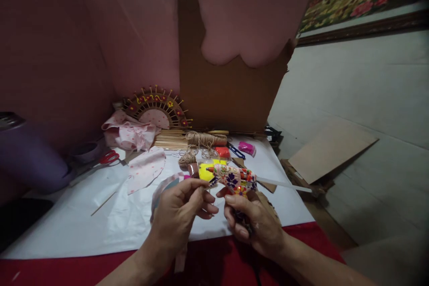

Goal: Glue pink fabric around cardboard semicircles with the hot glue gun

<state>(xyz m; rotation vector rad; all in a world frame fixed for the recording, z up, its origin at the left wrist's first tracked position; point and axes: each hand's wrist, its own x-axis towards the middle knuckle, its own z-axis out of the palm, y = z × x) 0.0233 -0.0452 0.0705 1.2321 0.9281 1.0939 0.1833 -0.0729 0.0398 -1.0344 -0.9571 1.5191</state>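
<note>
My right hand (253,221) is wrapped round the handle of a flower-patterned hot glue gun (231,176). A long whitish glue stick (284,184) sticks out of its back to the right, and the nozzle points left. Close to the nozzle, my left hand (187,208) has its thumb and index finger pinched together. Whatever lies between those fingertips is too small and hidden to name. Behind my left hand shows part of a rounded piece with a pale fabric edge and blue-grey middle (161,194). A strip of pale fabric (180,259) hangs below the left wrist.
A half-round decorated stick piece (156,109) stands behind pink fabric (130,132). Thin sticks (170,139), a twine spool (206,139), red scissors (110,157), a fabric cutout (147,170) and yellow packets (205,172) lie on the white sheet. Cut cardboard (231,94) leans behind.
</note>
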